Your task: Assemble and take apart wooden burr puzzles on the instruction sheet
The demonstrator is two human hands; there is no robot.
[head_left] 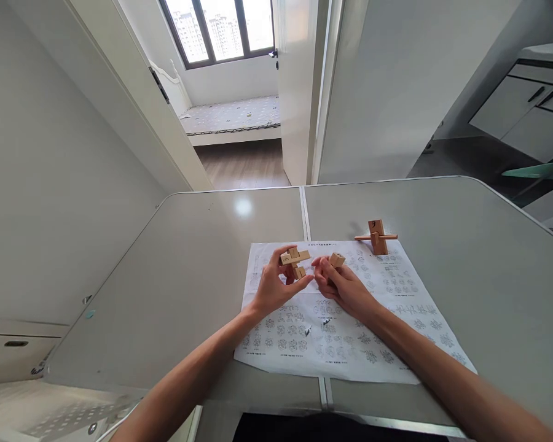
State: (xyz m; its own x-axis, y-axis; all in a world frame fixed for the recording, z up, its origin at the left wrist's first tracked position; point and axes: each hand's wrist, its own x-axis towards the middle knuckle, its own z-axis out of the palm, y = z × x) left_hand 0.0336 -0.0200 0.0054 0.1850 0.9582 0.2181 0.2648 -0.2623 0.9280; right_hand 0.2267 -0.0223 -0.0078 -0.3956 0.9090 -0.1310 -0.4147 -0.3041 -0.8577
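Note:
My left hand (279,279) is closed around a few interlocked wooden puzzle pieces (295,259), light brown with dark marks on them. Close to its right, my right hand (338,282) grips a separate wooden puzzle piece (337,259), whose blocky end sticks up past the fingers. A small gap lies between the two hands. Both are held over a large printed instruction sheet (299,362) covered in line drawings of assembly steps. On the sheet's far right edge stands another wooden puzzle assembly (376,238), a marked flat piece crossed by a thin stick.
The sheet lies on a grey table (203,264) with a metal seam down its middle. Two small dark scraps (317,326) rest on the paper. Beyond the table are an open door (299,92), a bed (235,116) and, at right, white cabinets (520,101).

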